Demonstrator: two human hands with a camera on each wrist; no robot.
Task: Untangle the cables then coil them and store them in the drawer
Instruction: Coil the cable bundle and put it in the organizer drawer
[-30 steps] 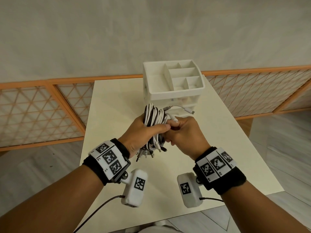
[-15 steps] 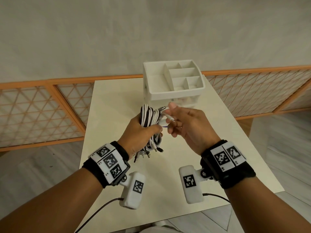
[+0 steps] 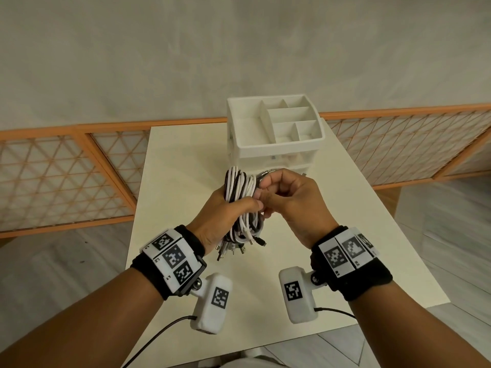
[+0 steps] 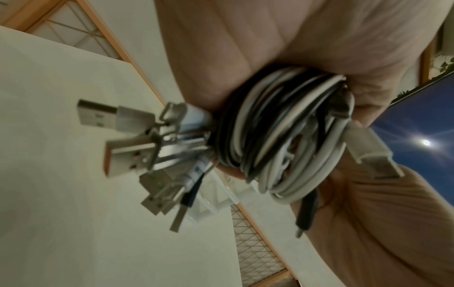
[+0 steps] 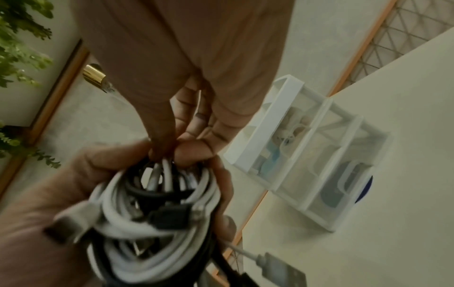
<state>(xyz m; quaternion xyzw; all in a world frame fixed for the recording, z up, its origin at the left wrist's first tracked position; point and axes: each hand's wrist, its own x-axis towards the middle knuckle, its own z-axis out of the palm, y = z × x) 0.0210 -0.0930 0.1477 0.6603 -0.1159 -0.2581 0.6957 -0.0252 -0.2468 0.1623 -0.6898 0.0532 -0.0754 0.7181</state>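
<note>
My left hand (image 3: 225, 216) grips a thick coiled bundle of white and black cables (image 3: 240, 192) above the table, its plug ends (image 3: 233, 249) hanging below the fist. In the left wrist view the cable bundle (image 4: 282, 143) fills my palm with several USB plugs (image 4: 132, 139) sticking out. My right hand (image 3: 268, 193) is pressed against the bundle's right side, fingers curled and pinching strands at its top. The right wrist view shows the fingertips (image 5: 172, 147) pinching into the cable bundle (image 5: 157, 209). A white drawer unit (image 3: 276, 134) stands just behind, drawers closed.
The cream table (image 3: 180, 160) carries only the drawer unit, whose top tray (image 3: 289, 120) has several open compartments. Orange lattice railings (image 3: 66, 176) run behind and on both sides. The drawer unit (image 5: 309, 155) shows small items through its translucent fronts.
My right hand, which held a loose cable end out to the right, has come back against the bundle and now pinches into its top. The left hand keeps its grip.
</note>
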